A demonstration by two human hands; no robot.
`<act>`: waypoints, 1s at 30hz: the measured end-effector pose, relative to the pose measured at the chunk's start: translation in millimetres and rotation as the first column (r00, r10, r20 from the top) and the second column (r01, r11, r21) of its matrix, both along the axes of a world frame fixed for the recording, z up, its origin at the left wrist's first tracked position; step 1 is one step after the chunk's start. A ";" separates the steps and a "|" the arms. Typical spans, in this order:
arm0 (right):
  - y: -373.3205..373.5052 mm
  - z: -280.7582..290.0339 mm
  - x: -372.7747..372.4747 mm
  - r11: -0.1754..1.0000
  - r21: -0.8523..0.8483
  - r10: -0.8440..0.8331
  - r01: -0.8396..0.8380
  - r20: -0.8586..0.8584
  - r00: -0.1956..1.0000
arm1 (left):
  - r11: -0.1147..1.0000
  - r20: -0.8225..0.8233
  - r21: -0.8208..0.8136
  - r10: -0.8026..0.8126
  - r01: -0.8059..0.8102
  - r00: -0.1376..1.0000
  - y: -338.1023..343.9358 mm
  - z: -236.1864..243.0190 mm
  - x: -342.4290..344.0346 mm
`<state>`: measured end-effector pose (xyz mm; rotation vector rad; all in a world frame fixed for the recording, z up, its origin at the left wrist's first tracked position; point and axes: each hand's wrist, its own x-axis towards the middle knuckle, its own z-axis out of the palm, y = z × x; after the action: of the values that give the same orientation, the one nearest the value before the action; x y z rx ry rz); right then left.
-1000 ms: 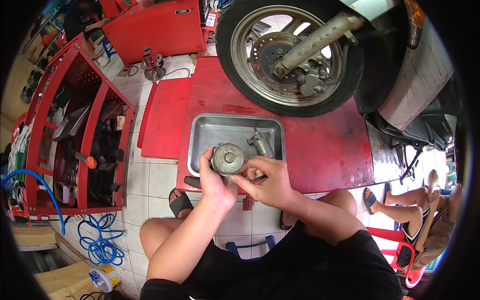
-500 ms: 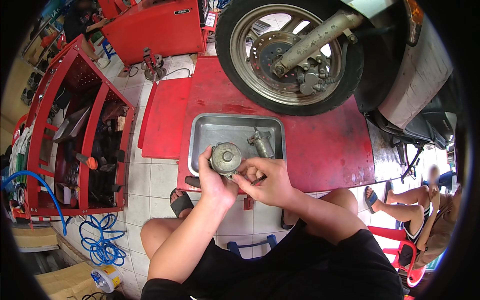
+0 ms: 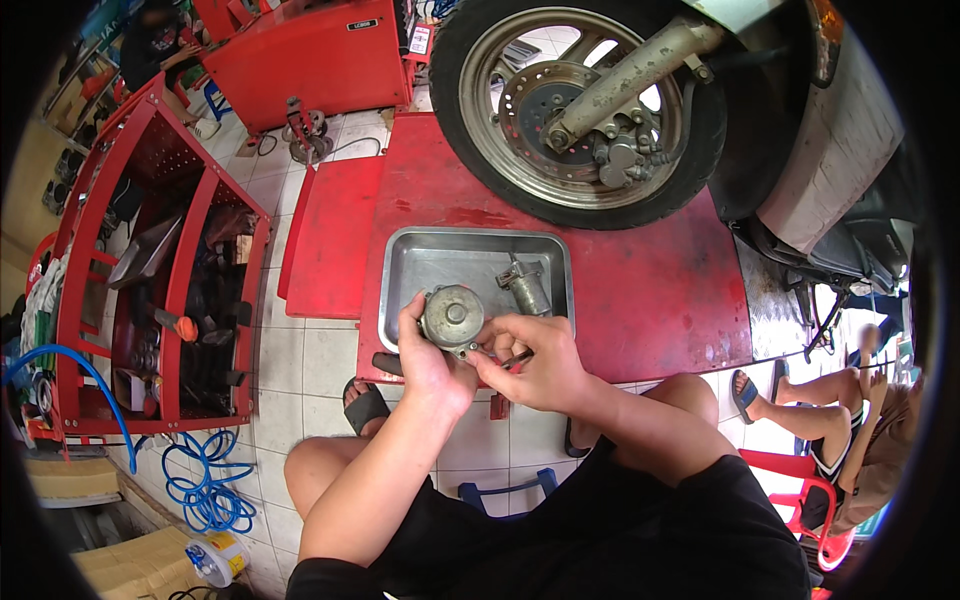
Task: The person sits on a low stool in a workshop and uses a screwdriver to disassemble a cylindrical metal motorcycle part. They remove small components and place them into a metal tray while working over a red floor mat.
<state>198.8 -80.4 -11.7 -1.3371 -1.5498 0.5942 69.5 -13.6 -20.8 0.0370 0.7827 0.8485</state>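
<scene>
My left hand (image 3: 437, 372) cradles a round, dull-grey metal housing (image 3: 455, 312) with a raised boss in its middle, held above the near left part of a metal tray (image 3: 478, 237). The fingers of my right hand (image 3: 535, 362) are closed at the housing's lower right edge, pinching something dark and slim (image 3: 517, 360) that they mostly hide. A dark handle (image 3: 387, 363) sticks out to the left of my left wrist; what it belongs to is hidden. In the tray, right of the housing, lies a cylindrical metal part (image 3: 525, 286) with a thin shaft.
The tray stands on a red platform (image 3: 650, 290), under a motorbike's front wheel (image 3: 580, 115). On the left is a red tool rack (image 3: 175, 290), with a coiled blue hose (image 3: 208, 485) on the floor. Another person (image 3: 870, 430) sits at the right; one more (image 3: 160, 45) is at the far left.
My hands and the housing stay almost in place. The dark slim thing in my right fingers looks slightly shifted. At the far left, the other person has leaned further into view.
</scene>
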 end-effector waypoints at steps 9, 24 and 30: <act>-1.2 -0.8 1.1 0.999 -0.036 0.007 -0.008 -0.011 1.000 | 1.000 0.010 0.013 -0.017 0.017 1.000 -0.5 -2.7 -1.2; 1.1 -1.3 5.3 0.997 0.047 0.054 -0.055 0.020 0.998 | 1.000 -0.003 0.003 -0.022 0.022 1.000 -1.7 4.6 1.3; 2.7 30.2 36.5 0.828 -0.445 -0.039 -0.341 -0.653 0.756 | 0.992 0.155 0.098 -0.091 0.076 0.984 2.2 -4.3 -10.2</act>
<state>235.3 -77.6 18.5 -1.2000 -0.9369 1.5263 59.2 -11.5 -25.1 0.0819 0.5884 0.7970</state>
